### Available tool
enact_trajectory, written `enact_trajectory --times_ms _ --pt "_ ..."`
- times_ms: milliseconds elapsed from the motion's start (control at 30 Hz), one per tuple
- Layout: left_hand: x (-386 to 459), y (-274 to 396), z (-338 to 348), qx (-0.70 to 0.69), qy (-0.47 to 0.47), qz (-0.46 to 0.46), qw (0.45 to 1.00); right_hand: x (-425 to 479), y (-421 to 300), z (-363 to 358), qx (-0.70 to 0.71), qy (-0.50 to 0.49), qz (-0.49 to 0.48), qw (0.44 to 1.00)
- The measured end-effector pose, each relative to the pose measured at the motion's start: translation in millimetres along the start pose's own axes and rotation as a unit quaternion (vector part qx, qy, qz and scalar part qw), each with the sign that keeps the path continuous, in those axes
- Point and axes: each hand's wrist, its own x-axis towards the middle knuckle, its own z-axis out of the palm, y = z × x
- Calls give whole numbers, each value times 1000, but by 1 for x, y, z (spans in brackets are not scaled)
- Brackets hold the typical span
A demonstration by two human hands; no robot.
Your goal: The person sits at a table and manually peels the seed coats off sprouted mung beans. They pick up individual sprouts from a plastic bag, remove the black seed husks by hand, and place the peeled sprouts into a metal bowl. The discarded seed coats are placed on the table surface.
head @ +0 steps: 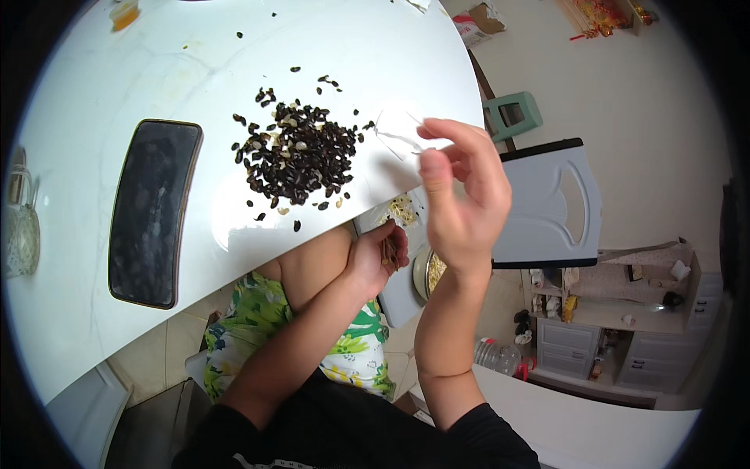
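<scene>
My left hand (375,258) is low beside my knee, below the table edge, its fingers curled around a small bunch of thin brownish stems (388,252). Raised at the table's right rim, my right hand (469,193) has its thumb and index finger apart. Thin whitish strands (398,138), blurred, show just left of those fingertips; whether they touch the hand is unclear. A loose heap of black seed hulls (304,152) with a few pale pieces lies on the white table (176,76). Under my right hand, pale sprouts (401,211) and a bowl (420,275) of sprouts are partly hidden.
A dark smartphone (153,214) lies left of the hulls. A glass jar (22,234) stands at the far left, and a small container of orange contents (124,14) at the top. Beyond the rim are a grey plastic stool (530,205) and a green one (515,114).
</scene>
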Motion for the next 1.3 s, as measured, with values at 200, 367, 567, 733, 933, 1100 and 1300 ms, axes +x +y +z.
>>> enact_trajectory --times_ms 200,367,567,733,933,1100,1300 --pt "5 1 -13 -5 -52 19 998 -85 41 -35 -3 15 176 984" --pt "6 -3 -19 -21 -94 19 995 -157 62 -46 82 46 340 936" --pt "4 -11 -18 8 -142 11 990 -185 67 -58 -33 27 233 972" --pt "1 -15 -14 20 -146 -7 989 -178 53 -56 -65 -14 224 972" --pt "3 -18 -16 46 -151 -20 987 -181 57 -57 -100 -1 235 967" --pt "1 -19 -14 64 -141 -13 988 -186 62 -61 -95 6 244 965" --pt "5 -18 -17 60 -140 -23 988 -191 74 -66 83 108 326 935"
